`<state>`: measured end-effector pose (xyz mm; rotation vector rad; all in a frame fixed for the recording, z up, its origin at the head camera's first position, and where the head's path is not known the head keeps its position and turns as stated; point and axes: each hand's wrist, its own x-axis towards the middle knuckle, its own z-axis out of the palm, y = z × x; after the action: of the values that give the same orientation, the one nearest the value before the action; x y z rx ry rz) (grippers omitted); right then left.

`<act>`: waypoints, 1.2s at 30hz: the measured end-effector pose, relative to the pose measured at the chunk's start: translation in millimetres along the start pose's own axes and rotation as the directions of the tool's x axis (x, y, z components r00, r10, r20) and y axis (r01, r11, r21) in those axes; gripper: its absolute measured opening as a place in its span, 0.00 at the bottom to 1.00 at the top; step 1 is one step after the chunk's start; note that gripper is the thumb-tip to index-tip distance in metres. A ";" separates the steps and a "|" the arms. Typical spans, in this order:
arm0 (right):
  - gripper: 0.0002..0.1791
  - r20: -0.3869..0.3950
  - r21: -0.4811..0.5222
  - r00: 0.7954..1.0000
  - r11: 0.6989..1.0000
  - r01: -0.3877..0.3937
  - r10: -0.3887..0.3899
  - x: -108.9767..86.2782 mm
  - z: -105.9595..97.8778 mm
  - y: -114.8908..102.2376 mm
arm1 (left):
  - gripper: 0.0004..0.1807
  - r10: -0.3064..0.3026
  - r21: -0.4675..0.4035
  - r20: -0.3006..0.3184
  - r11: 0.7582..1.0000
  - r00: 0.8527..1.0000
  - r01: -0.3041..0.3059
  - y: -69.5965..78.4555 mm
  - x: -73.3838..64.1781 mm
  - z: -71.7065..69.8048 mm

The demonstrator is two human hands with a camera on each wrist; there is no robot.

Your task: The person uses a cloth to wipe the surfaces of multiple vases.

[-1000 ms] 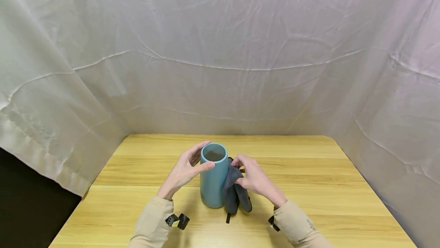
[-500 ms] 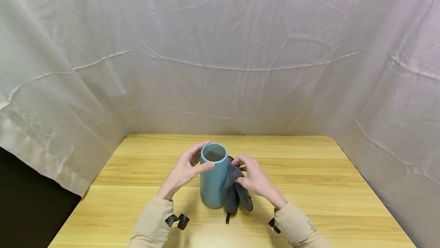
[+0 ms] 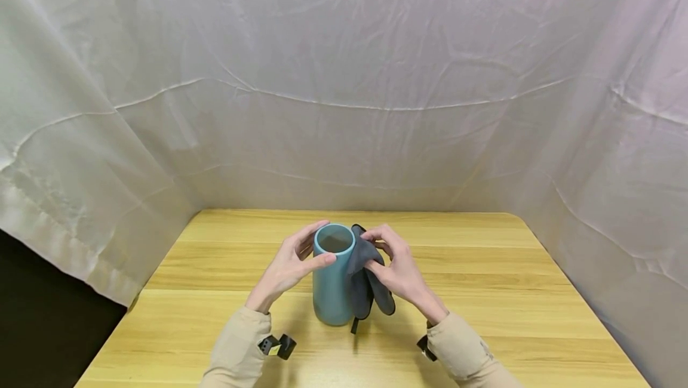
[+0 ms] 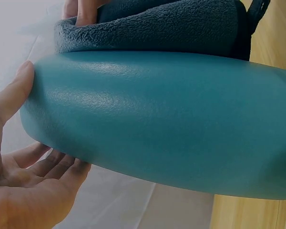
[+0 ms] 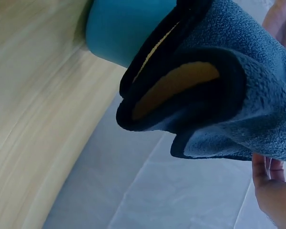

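Observation:
A tall teal-blue vase (image 3: 329, 292) with an open round mouth stands upright on the wooden table. My left hand (image 3: 289, 264) holds it near the rim, thumb on the near side and fingers round the far side. Against the vase's right side hangs a dark grey-blue cleaning cloth (image 3: 359, 283) with black edging and a small loop. My right hand (image 3: 399, 268) pinches its upper part between thumb and fingers. In the left wrist view, the fluffy cloth (image 4: 181, 28) lies along the vase wall (image 4: 157, 114). Folds of the cloth (image 5: 269, 100) hang loose in the right wrist view.
The light wooden table (image 3: 484, 304) has its back edge near a grey-white curtain (image 3: 376, 137) that hangs behind and along both sides. A dark area (image 3: 48, 316) lies past the table's left edge. Small black devices sit at both wrists, one by the left sleeve (image 3: 277, 346).
My right hand has moved slightly up along the vase, lifting the cloth so its top reaches the rim and its lower end hangs higher. The left hand and vase have stayed in place.

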<state>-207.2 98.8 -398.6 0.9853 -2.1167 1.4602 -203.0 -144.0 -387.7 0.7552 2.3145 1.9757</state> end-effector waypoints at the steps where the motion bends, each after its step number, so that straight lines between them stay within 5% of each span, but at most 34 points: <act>1: 0.21 0.000 -0.002 1.000 1.000 0.000 0.000 0.1 -0.3 -0.4 | 0.38 -0.002 0.001 0.001 1.000 1.000 0.002 0.0 -0.1 0.0; 21: 0.21 0.089 -0.068 0.987 0.989 -0.131 0.137 -3.5 -4.2 -1.6 | 0.39 -0.006 -0.009 0.004 1.000 1.000 0.006 -0.4 0.0 0.2; 36: 0.22 0.253 -0.252 0.928 0.944 -0.212 0.276 -6.3 -4.0 5.6 | 0.37 -0.020 -0.006 0.001 1.000 1.000 0.020 0.7 0.3 0.3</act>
<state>-207.3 105.8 -404.9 0.9166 -2.6283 1.2082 -202.9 -143.5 -387.0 0.7298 2.3055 1.9723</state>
